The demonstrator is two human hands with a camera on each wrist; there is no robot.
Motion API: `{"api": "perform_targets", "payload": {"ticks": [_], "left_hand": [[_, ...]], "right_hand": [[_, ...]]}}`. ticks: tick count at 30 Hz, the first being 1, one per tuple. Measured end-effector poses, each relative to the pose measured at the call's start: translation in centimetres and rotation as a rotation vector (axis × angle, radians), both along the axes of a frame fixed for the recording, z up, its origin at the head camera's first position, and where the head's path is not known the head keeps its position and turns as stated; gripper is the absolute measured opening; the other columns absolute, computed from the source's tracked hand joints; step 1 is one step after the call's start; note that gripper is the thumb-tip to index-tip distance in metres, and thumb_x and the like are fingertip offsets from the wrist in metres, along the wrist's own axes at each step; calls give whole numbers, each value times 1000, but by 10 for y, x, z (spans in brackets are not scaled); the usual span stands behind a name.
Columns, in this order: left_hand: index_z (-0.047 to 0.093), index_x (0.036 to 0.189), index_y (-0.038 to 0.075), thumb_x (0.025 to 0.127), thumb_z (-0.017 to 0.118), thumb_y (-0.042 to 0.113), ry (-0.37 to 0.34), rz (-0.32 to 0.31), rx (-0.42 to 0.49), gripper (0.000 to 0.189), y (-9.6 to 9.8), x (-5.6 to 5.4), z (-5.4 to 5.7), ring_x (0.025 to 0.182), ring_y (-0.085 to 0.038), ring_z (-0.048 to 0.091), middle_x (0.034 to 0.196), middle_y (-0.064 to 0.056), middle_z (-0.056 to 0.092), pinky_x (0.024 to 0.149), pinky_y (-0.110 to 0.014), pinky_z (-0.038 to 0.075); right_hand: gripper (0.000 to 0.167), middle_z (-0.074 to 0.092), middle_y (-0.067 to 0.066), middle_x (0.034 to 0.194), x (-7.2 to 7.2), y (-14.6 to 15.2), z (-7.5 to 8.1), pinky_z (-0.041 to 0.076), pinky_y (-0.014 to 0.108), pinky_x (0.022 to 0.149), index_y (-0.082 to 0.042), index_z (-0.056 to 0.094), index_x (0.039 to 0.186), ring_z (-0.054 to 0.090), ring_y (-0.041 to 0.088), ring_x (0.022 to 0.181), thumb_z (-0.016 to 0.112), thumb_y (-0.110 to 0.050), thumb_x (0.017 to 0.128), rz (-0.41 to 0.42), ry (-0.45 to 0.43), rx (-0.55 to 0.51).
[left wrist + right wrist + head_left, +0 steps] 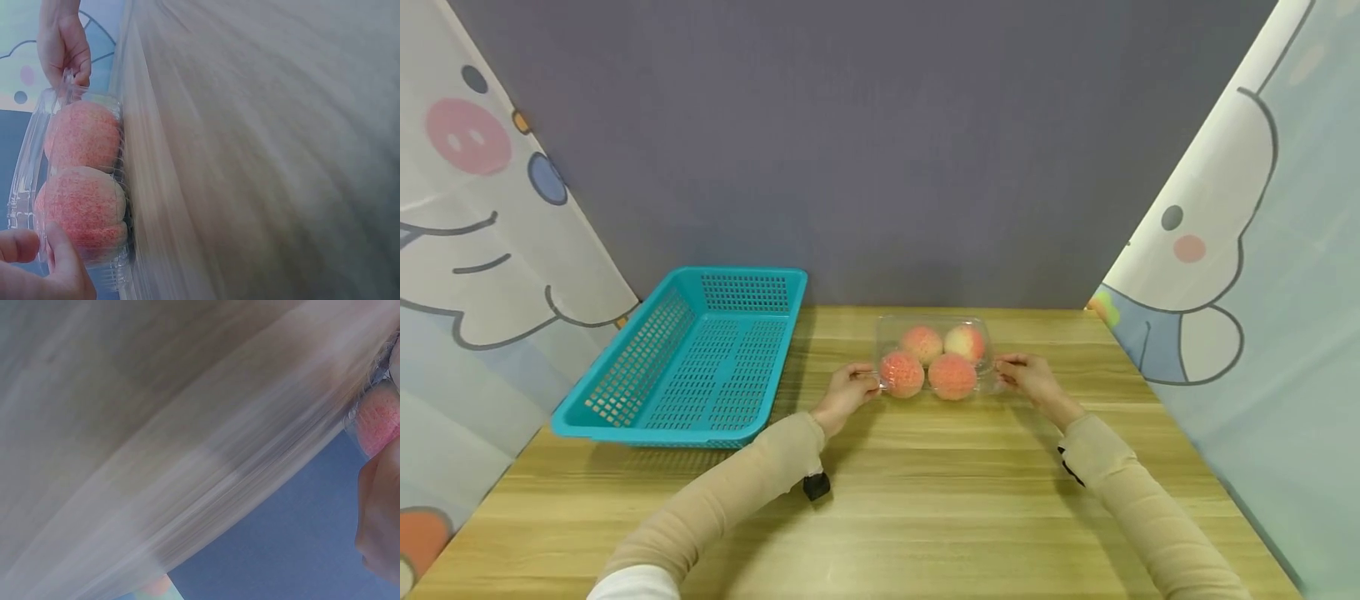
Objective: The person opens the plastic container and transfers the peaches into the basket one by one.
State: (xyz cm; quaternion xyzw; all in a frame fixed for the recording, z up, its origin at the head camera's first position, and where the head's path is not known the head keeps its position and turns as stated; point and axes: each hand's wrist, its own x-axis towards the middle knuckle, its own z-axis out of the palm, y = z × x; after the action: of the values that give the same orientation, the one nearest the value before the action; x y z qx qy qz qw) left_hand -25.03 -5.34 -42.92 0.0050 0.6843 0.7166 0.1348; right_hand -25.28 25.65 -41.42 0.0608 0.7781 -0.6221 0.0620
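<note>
Head view shows a wood-grain tabletop [925, 508] with a turquoise slotted basket [647, 435] at left; right of that, a clear plastic clamshell [890, 327] sits between the left hand [847, 398], pinching its left edge, and the right hand [1032, 380], pinching its right edge, four peaches [952, 377] inside.

A wood-grain table [925, 500] sits inside a screened-off nook that looks like a small tabletop set: a plain grey backdrop [880, 150] rises behind the table, while a left-hand sheet [512, 242] and a right-hand sheet [1262, 275], both printed with large pastel cartoon figures, wall in the table's two sides. The wider room, home or studio, is hidden.
</note>
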Motion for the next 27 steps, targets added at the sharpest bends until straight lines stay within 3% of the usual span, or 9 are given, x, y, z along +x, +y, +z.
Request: {"api": "perform_targets", "payload": {"ticks": [8, 13, 27], "left_hand": [[37, 129, -9, 91, 48, 0, 12, -14, -1, 41, -2, 4, 2, 94, -20, 57, 112, -19, 49, 94, -35, 48], [39, 127, -9, 90, 48, -2, -1, -7, -10, 38, -4, 7, 0, 89, -18, 57, 106, -16, 50, 92, -35, 49], [38, 127, -10, 91, 48, -2, 2, -12, -3, 38, -6, 4, 0, 94, -22, 57, 110, -19, 49, 93, -36, 49]], "right_hand": [[36, 58, -5, 86, 3, 0, 3, 52, 14, 68, 14, 43, 124, 57, 2, 72, 47, -7, 95, 16, -19, -20], [38, 58, -4, 84, 6, -3, 1, 52, 15, 65, 14, 43, 125, 56, 3, 71, 48, -8, 95, 16, -33, -45], [39, 56, -3, 87, 8, -7, 5, 52, 15, 67, 13, 40, 127, 56, 3, 73, 47, -10, 95, 12, -45, -89]]}}
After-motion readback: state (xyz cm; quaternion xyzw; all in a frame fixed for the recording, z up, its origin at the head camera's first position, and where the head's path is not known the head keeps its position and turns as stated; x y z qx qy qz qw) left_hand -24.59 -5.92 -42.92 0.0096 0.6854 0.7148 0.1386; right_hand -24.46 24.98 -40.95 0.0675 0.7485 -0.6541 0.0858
